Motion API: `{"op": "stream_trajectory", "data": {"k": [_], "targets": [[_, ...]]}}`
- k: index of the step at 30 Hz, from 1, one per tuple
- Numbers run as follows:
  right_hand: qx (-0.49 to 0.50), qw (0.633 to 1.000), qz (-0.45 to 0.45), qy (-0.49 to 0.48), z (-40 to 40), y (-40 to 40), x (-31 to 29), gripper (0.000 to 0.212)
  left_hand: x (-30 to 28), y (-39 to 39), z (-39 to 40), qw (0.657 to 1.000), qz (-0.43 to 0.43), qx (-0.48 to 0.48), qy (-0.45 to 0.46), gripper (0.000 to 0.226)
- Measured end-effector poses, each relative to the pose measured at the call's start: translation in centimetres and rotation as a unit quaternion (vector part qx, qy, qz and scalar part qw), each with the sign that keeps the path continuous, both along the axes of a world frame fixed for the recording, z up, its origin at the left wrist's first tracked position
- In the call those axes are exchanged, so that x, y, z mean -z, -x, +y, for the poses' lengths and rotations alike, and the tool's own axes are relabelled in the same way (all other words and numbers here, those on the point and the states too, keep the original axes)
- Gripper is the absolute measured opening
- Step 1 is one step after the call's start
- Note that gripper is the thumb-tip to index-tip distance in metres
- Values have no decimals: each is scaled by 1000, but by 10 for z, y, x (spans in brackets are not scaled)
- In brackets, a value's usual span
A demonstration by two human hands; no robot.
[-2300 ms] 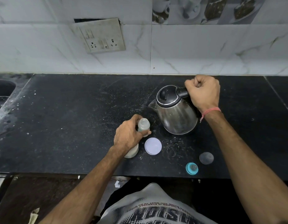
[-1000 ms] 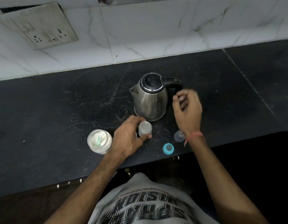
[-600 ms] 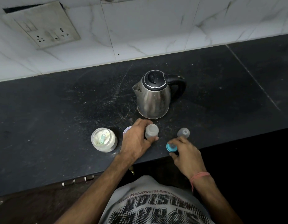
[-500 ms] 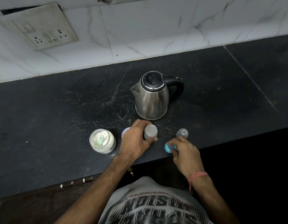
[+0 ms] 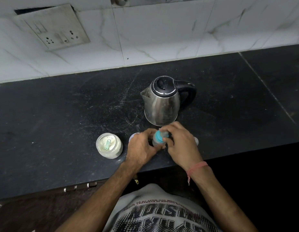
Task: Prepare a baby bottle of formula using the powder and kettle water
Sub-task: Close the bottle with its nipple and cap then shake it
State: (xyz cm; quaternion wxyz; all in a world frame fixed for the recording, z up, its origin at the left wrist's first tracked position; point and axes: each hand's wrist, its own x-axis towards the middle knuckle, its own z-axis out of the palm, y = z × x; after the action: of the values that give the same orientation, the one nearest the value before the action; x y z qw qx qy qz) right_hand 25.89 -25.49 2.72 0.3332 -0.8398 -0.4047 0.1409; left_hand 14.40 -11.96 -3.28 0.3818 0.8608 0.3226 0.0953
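A small clear baby bottle (image 5: 156, 142) stands on the black counter (image 5: 61, 124) near its front edge. My left hand (image 5: 142, 148) grips the bottle's side. My right hand (image 5: 180, 144) pinches the teal nipple ring (image 5: 158, 136) and holds it on top of the bottle's neck. Just behind them stands the steel kettle (image 5: 163, 104) with its black lid shut and handle pointing right. To the left, an open jar of white formula powder (image 5: 109, 145) holds a teal scoop (image 5: 107, 144).
The jar's white lid (image 5: 133, 136) shows behind my left hand, and a clear bottle cap (image 5: 196, 140) peeks out right of my right hand. A tiled wall with a socket plate (image 5: 53, 29) rises behind the counter. The counter's front edge is close to the bottle.
My right hand let go of the kettle handle, picked the teal ring up off the counter and brought it onto the bottle's top. My left hand stayed on the bottle.
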Motion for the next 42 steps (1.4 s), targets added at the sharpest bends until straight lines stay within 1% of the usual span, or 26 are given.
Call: {"op": "stream_trajectory", "data": {"k": [4, 7, 9, 15, 19, 22, 25, 29, 32, 35, 36, 38, 42], "targets": [[-38, 999, 2, 30, 12, 1, 3, 32, 2, 0, 0, 1000, -15, -10, -12, 39], [-67, 996, 14, 49, 14, -6, 4, 40, 4, 1, 0, 1000, -20, -12, -4, 42], [-61, 996, 18, 59, 13, -8, 6, 41, 6, 2, -1, 1000, -25, -13, 5, 43], [-14, 1000, 22, 14, 9, -3, 13, 37, 10, 3, 0, 1000, -23, -11, 11, 44], [8, 999, -24, 31, 14, -2, 13, 41, 13, 2, 0, 1000, -24, -9, 8, 42], [-2, 998, -50, 42, 19, 1, 14, 40, 13, 2, 1, 1000, -31, -8, 0, 44], [-12, 998, -39, 46, 20, 2, 12, 40, 14, 3, 1, 999, -38, -7, -2, 46], [-41, 994, -65, 76, 22, 1, 8, 37, 15, 3, 1, 999, -33, -7, -4, 45], [-34, 992, -57, 104, 27, 2, 4, 39, 13, 3, 2, 1000, -26, -9, -5, 45], [-6, 990, -37, 136, 33, 1, 1, 39, 14, 3, 3, 999, -33, -6, 2, 46], [6, 989, -33, 144, 35, 0, -1, 40, 14, 3, 3, 999, -34, -7, 5, 45], [25, 985, -47, 166, 37, 0, -2, 51, 14, 3, 3, 999, -34, -13, 6, 42], [24, 956, -133, 259, 36, 1, -13, 78, 17, 2, 2, 999, -34, -28, 8, 38]]}}
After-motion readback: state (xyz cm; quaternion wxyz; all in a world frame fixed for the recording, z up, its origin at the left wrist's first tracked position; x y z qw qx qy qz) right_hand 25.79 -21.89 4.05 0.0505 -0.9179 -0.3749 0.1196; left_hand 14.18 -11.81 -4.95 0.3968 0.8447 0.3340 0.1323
